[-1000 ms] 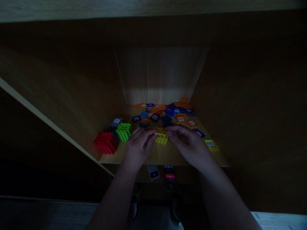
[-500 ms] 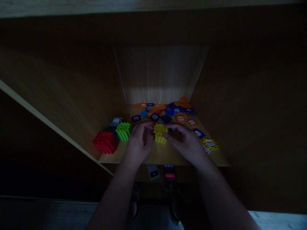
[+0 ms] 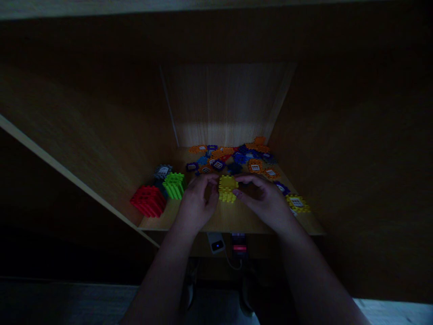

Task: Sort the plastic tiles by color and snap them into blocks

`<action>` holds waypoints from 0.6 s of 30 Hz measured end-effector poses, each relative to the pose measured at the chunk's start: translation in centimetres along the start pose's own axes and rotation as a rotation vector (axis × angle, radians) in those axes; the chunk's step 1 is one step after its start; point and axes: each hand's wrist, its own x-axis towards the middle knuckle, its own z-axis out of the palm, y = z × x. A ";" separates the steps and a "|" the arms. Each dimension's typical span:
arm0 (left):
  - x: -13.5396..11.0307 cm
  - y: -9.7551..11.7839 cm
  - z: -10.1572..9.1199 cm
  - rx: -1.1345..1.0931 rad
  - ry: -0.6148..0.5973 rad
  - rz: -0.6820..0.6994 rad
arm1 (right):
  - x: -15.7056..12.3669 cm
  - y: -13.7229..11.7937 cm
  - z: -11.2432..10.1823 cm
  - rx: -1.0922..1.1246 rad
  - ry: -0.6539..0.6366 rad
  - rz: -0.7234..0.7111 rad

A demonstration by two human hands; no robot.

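Note:
A stack of yellow interlocking building tiles (image 3: 228,184) with notched edges is upright at the middle of the shelf, between my two hands. My left hand (image 3: 196,201) has its curved fingers and thumb against the stack's left side. From the other side, my right hand (image 3: 267,198) grips it, the thumb on the near right corner and the fingers behind. To the left of my left hand stand a green stack of tiles (image 3: 174,185) and a larger red stack (image 3: 149,201). Behind the red one is a grey stack with a window piece (image 3: 163,170).
Loose orange, blue and purple tiles (image 3: 218,164) lie scattered toward the back panel (image 3: 225,99). A yellow tile with a white window (image 3: 297,203) is at the right wall. Below the shelf's front edge (image 3: 230,232) sits a small device with a display (image 3: 217,245) and a cable.
The yellow stack has shifted slightly right, and its top layer now sits more squarely over the lower ones. Both hands have moved slightly right with it.

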 end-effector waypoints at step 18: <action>-0.2 0.3 -0.4 -0.058 0.006 0.169 | -0.3 -1.7 0.5 0.018 -0.026 0.027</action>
